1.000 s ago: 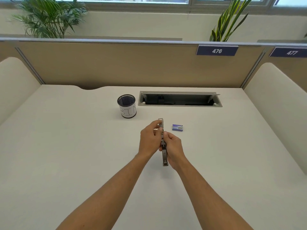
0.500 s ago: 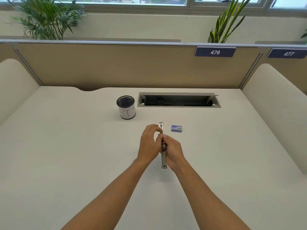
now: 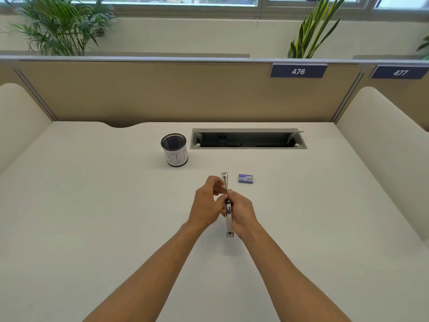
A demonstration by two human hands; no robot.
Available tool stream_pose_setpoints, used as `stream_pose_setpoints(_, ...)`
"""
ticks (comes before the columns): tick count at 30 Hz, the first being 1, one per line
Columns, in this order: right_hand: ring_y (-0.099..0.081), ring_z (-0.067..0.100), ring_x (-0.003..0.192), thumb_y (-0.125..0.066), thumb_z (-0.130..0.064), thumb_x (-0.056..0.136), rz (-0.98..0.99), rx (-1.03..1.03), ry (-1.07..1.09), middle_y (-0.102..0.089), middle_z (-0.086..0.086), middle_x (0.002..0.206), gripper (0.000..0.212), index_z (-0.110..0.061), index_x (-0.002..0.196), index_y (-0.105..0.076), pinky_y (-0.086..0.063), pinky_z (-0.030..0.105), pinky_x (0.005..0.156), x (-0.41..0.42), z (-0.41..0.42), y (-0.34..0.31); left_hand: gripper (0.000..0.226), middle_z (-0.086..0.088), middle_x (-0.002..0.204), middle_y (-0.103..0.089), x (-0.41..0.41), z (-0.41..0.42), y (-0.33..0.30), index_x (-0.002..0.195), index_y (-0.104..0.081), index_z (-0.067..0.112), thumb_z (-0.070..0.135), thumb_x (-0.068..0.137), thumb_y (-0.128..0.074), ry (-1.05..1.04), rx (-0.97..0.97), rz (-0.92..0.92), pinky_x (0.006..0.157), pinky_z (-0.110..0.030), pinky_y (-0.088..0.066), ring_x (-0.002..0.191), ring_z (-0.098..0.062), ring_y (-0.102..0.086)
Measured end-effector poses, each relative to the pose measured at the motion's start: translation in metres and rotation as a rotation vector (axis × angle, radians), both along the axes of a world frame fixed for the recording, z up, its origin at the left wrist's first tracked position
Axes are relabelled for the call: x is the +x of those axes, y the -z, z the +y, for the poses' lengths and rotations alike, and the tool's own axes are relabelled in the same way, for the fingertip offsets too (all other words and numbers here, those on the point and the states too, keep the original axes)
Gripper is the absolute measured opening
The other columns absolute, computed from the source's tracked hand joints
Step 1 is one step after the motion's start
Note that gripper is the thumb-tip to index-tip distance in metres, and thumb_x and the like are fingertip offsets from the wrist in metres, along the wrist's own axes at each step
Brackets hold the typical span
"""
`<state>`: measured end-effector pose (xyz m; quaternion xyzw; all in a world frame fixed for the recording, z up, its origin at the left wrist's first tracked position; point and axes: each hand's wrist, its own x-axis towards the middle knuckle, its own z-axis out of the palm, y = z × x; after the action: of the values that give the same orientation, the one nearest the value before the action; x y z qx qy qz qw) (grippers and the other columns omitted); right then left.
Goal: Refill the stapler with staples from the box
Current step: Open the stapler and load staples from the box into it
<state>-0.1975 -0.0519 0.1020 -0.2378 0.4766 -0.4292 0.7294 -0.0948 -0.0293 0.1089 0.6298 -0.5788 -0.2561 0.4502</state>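
Note:
A silver stapler (image 3: 228,225) lies swung open in a long line on the white desk, one end pointing away from me and the other toward me. My right hand (image 3: 242,213) grips its middle from the right side. My left hand (image 3: 207,204) pinches the far half near the hinge with its fingertips. The stapler's middle is hidden by both hands, and whether staples are loaded cannot be seen. A small blue staple box (image 3: 245,178) rests on the desk just right of the stapler's far end, apart from both hands.
A black mesh cup (image 3: 174,150) with a white label reading BIN stands at the back left of the stapler. An open cable tray (image 3: 248,139) is sunk into the desk (image 3: 92,205) behind. Beige partitions enclose the desk on three sides.
Both hands and the stapler stay in nearly the same place. My left fingers have shifted slightly along the far half of the stapler.

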Motion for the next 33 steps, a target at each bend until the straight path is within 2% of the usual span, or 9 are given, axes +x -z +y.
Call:
stream_pose_setpoints(3, -0.043, 0.013, 0.042, -0.050, -0.011, 0.097, 0.023, 0.015, 0.013, -0.049, 0.007, 0.059, 0.020, 0.001, 0.090, -0.065, -0.038, 0.022, 0.039, 0.001, -0.002, 0.000, 0.037, 0.002, 0.082, -0.065, 0.000, 0.002, 0.000, 0.102, -0.053, 0.021, -0.005, 0.077, -0.063, 0.071, -0.001, -0.031, 0.074, -0.016, -0.053, 0.080, -0.007, -0.064)
stream_pose_setpoints(5, -0.042, 0.013, 0.042, -0.050, -0.011, 0.098, 0.026, 0.021, 0.011, -0.048, 0.006, 0.058, 0.022, 0.000, 0.087, -0.065, -0.038, 0.022, 0.039, 0.001, -0.001, 0.001, 0.038, 0.000, 0.082, -0.067, 0.002, 0.003, -0.001, 0.102, -0.057, 0.020, -0.006, 0.075, -0.062, 0.092, -0.013, -0.019, 0.077, -0.020, -0.054, 0.080, -0.008, -0.065)
stream_pose_setpoints(9, -0.044, 0.014, 0.044, -0.051, -0.014, 0.098, 0.039, 0.010, 0.016, -0.050, 0.004, 0.055, 0.023, 0.000, 0.087, -0.066, -0.040, 0.024, 0.044, -0.001, -0.004, 0.002, 0.030, 0.008, 0.089, -0.069, 0.006, 0.003, -0.005, 0.101, -0.062, 0.020, 0.000, 0.078, -0.062, 0.147, -0.031, 0.002, 0.083, -0.018, -0.051, 0.087, -0.005, -0.066)
stream_pose_setpoints(14, -0.050, 0.014, 0.049, -0.049, -0.016, 0.099, -0.038, -0.017, -0.038, -0.059, 0.006, 0.062, 0.024, -0.001, 0.095, -0.067, -0.042, 0.023, 0.045, -0.002, -0.006, 0.000, 0.018, 0.011, 0.087, -0.071, 0.009, -0.005, -0.008, 0.093, -0.068, 0.019, 0.006, 0.084, -0.059, -0.010, 0.002, 0.148, 0.072, -0.010, -0.047, 0.083, -0.001, -0.065)
stream_pose_setpoints(16, -0.049, 0.014, 0.050, -0.048, -0.016, 0.100, -0.035, -0.036, -0.063, -0.060, 0.006, 0.064, 0.024, -0.002, 0.095, -0.067, -0.041, 0.023, 0.045, -0.001, -0.005, -0.001, 0.017, 0.010, 0.094, -0.068, 0.009, -0.011, -0.009, 0.100, -0.069, 0.020, 0.011, 0.090, -0.058, -0.075, -0.012, 0.059, 0.072, -0.011, -0.045, 0.088, -0.003, -0.062)
stream_pose_setpoints(20, -0.049, 0.015, 0.050, -0.050, -0.017, 0.100, 0.002, -0.077, -0.078, -0.060, 0.006, 0.064, 0.025, -0.003, 0.086, -0.065, -0.041, 0.024, 0.045, 0.001, -0.002, -0.004, 0.033, -0.003, 0.116, -0.060, 0.009, -0.016, -0.007, 0.128, -0.059, 0.020, 0.025, 0.097, -0.052, -0.061, 0.002, -0.268, 0.087, -0.028, -0.044, 0.106, -0.017, -0.053)
stream_pose_setpoints(25, -0.047, 0.015, 0.048, -0.047, -0.019, 0.101, 0.117, -0.171, -0.092, -0.055, 0.008, 0.063, 0.032, -0.005, 0.079, -0.065, -0.041, 0.025, 0.045, 0.000, -0.001, -0.007, 0.031, -0.009, 0.128, -0.060, 0.007, -0.017, -0.008, 0.125, -0.062, 0.018, 0.027, 0.097, -0.051, -0.103, -0.019, -0.516, 0.095, -0.039, -0.043, 0.119, -0.026, -0.050)
stream_pose_setpoints(33, -0.045, 0.015, 0.048, -0.045, -0.021, 0.102, 0.173, -0.264, -0.114, -0.053, 0.007, 0.060, 0.034, -0.006, 0.078, -0.065, -0.041, 0.027, 0.046, -0.002, 0.001, -0.008, 0.028, -0.008, 0.129, -0.060, 0.005, -0.015, -0.011, 0.119, -0.066, 0.019, 0.026, 0.094, -0.057, -0.141, -0.048, -0.440, 0.099, -0.040, -0.040, 0.123, -0.026, -0.048)
